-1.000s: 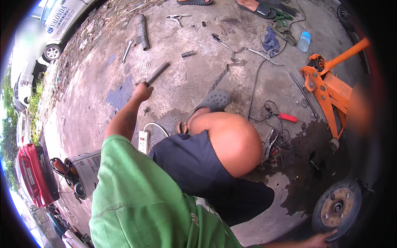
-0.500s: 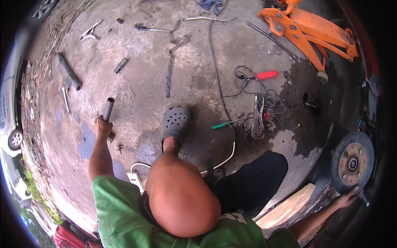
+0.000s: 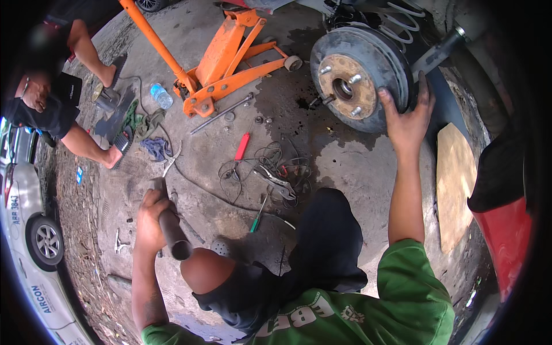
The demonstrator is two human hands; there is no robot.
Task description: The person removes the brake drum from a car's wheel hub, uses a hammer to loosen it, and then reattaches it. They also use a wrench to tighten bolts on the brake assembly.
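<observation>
Left grip [image 3: 150,221] clenched around a metal pipe [image 3: 173,230], which I log well left of the brake disc [image 3: 368,57]. Orange jack [image 3: 221,60]: left of disc. Right grip [image 3: 407,123]: I see it grasping the disc's edge, thumb on its face.

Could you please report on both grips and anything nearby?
Left grip: closed around metal pipe. Right grip: spread at edge of studded disc. On ground between: tangled wires, locking pliers.

Dull metal pipe [image 3: 171,225], rusty hub [image 3: 348,104], rough concrete [image 3: 345,167]
</observation>
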